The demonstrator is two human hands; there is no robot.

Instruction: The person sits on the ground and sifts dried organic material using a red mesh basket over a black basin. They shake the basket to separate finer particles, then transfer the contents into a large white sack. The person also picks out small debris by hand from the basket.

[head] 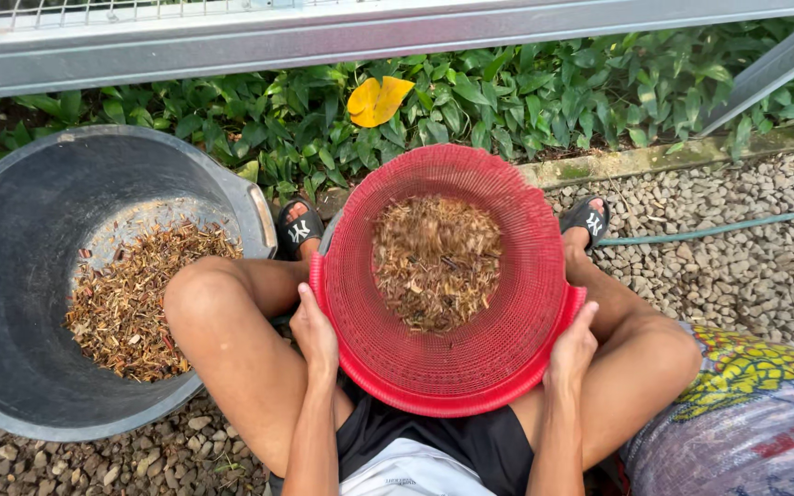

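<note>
Just between the bent knees, both hands grip a red mesh basket (443, 294): the left hand (314, 332) curls over its left rim, the right hand (572, 349) over its right rim. Brown dry chaff (434, 262) lies inside. Left sits a grey tub (20, 276) holding more chaff, touching the left knee. A printed sack (746, 413) crowds the right thigh; gravel (737, 266), a green hose (719, 228) and leafy plants (526, 101) lie farther off.

You are outside in a garden. Small gray pebbles (737, 266) cover the ground under you and to the right of your hands. Past your hands grow green leafy plants (507, 101) behind a stone edge (654, 158). A green hose (719, 228) lies on the pebbles.
</note>
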